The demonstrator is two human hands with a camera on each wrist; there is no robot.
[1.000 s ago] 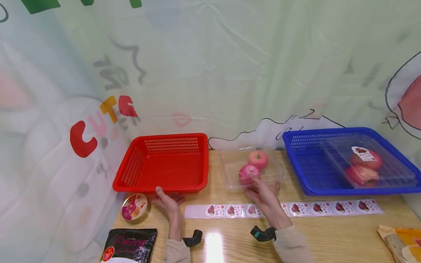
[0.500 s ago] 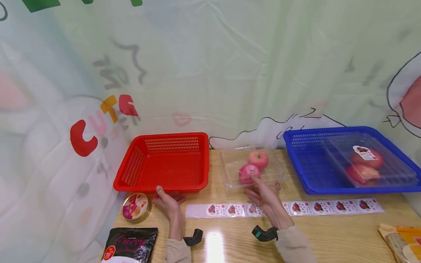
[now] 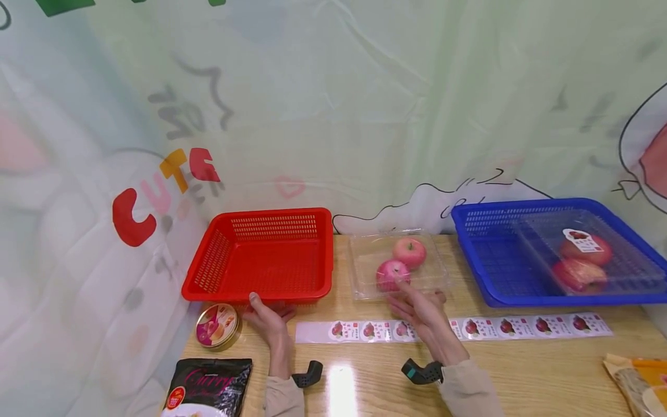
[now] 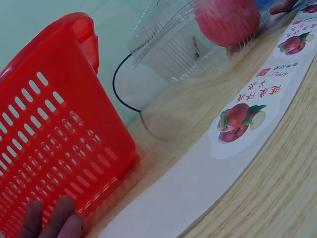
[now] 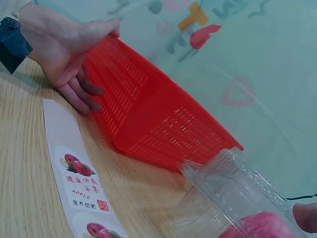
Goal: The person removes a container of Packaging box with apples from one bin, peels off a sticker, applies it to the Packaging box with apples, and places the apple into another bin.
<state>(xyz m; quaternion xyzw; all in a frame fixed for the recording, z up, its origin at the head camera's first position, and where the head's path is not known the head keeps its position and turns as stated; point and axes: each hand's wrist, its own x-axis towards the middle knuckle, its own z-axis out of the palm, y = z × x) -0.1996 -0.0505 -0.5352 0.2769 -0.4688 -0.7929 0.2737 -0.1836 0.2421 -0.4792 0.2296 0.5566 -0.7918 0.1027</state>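
My left hand (image 3: 271,327) holds the front rim of a red plastic basket (image 3: 260,263), thumb over the rim and fingers against the outer wall. Nothing is visible inside that basket. To its right sits a clear plastic box (image 3: 365,269) with two red apples (image 3: 409,252) in it. At the box's front side my right hand (image 3: 424,321) grips it, the thumb on top in front of the nearer apple (image 3: 391,277). In the right wrist view only that hand's thumb (image 5: 304,216) shows, beside the clear box (image 5: 213,198). The left wrist view catches some left fingertips (image 4: 62,218) by the basket.
A strip of apple stickers (image 3: 523,326) lies across the wooden table in front. At right, a blue basket (image 3: 487,260) bears another clear box (image 3: 542,229) with apples and a sticker. A round tin (image 3: 216,325), a black curry packet (image 3: 208,382) and a yellow bag (image 3: 643,382) lie nearby.
The head view has shifted very slightly. Both hands keep their hold on the red basket and the clear box, with no other visible movement.
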